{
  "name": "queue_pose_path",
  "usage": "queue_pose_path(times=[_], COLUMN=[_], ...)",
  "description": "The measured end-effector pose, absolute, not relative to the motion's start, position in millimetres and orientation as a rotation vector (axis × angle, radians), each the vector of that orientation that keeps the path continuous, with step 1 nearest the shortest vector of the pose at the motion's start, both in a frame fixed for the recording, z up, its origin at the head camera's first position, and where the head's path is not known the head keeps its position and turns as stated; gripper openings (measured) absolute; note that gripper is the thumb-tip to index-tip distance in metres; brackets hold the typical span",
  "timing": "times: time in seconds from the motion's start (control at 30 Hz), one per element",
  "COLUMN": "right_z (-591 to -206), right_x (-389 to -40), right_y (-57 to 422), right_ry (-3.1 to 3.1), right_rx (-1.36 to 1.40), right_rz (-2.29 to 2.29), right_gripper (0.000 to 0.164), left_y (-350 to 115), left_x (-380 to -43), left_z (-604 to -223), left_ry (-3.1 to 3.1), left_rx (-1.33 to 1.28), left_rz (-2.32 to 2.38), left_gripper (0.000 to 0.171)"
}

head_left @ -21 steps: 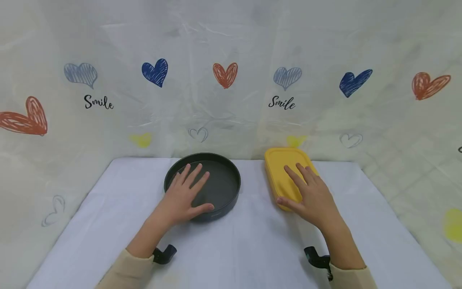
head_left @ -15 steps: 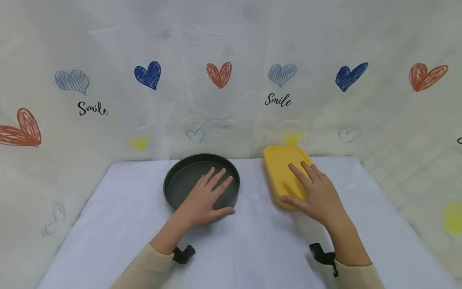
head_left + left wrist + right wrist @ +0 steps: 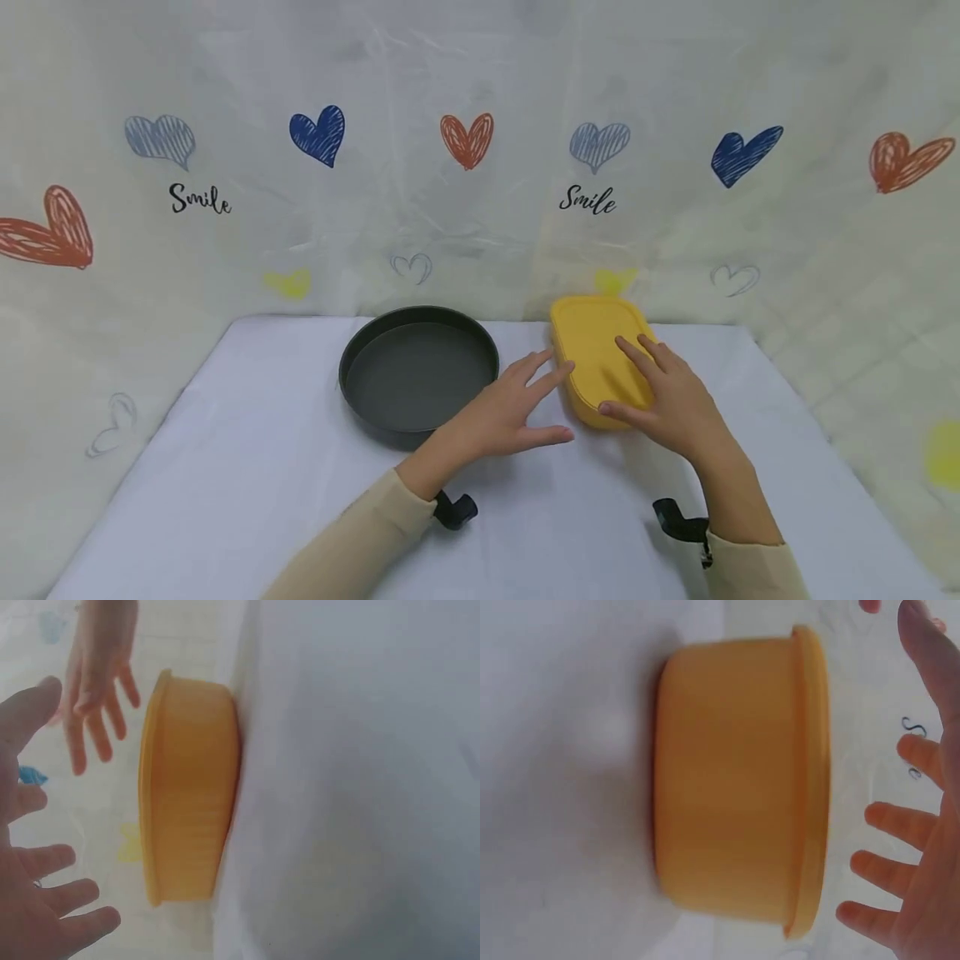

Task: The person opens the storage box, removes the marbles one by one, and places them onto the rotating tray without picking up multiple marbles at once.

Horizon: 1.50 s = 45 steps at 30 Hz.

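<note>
A yellow lidded food container (image 3: 596, 346) stands toward the back right of the table in the head view. My left hand (image 3: 510, 408) reaches in from its left side, fingers spread, with fingertips overlapping the lid's left edge. Over its right part hovers my right hand (image 3: 678, 404), fingers apart and grasping nothing. In the left wrist view the container (image 3: 191, 791) shows its ribbed long side, away from the fingers. The right wrist view shows the container's short end (image 3: 731, 780) with the hand above the lid level. A round dark pan (image 3: 416, 375) sits behind my left forearm.
A white cloth (image 3: 247, 467) covers the table. Behind it hangs a pale sheet (image 3: 517, 233) printed with hearts and the word Smile, close to the container and pan. Black wrist cameras (image 3: 456, 510) jut inward from both wrists.
My left hand has moved right, from over the pan to the container's left side. My right hand has shifted slightly right, still over the lid. The container and pan remain in place.
</note>
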State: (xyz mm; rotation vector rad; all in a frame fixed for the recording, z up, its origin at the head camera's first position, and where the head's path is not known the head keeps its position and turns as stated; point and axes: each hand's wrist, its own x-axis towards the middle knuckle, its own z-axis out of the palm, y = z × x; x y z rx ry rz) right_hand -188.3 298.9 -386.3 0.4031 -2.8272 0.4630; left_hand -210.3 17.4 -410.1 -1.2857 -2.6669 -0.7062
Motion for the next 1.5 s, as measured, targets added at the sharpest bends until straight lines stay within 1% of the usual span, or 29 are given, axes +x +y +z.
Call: queue_pose_path(times=[0.13, 0.3, 0.5, 0.7, 0.93, 1.2, 1.4, 1.5], right_z=[-396.6, -408.2, -402.3, -395.0, -401.4, -407.1, -404.1, -404.4], right_x=[-186.9, -190.4, -196.8, -200.5, -195.6, -194.7, -193.5, -193.8], right_y=[315.7, 327.3, 332.7, 337.1, 348.1, 349.6, 353.8, 358.0], right_ry=[-2.874, -2.849, -2.803, -2.855, -2.891, -2.942, -2.982, -2.999], right_rx=[0.420, 0.481, 0.575, 0.578, 0.532, 0.530, 0.484, 0.465], right_rz=[0.510, 0.557, 0.515, 0.527, 0.555, 0.600, 0.573, 0.577], right_gripper=[0.098, 0.098, 0.098, 0.096, 0.094, 0.084, 0.085, 0.083], left_y=[28.1, 37.6, 51.5, 60.2, 68.3, 66.9, 71.1, 74.1], left_x=[-215.9, -220.4, -224.4, -229.8, -239.2, -243.2, -245.3, -247.5], left_z=[-413.0, -425.0, -434.6, -433.9, -437.8, -443.2, -443.4, -443.9], left_ry=[-2.717, -2.754, -2.761, -2.723, -2.683, -2.771, -2.766, -2.764], left_rx=[-1.271, -1.249, -1.189, -1.194, -1.222, -1.209, -1.207, -1.199], left_rz=[-0.741, -0.673, -0.527, -0.483, -0.559, -0.755, -0.872, -0.958], left_gripper=[0.085, 0.086, 0.086, 0.083, 0.081, 0.074, 0.068, 0.067])
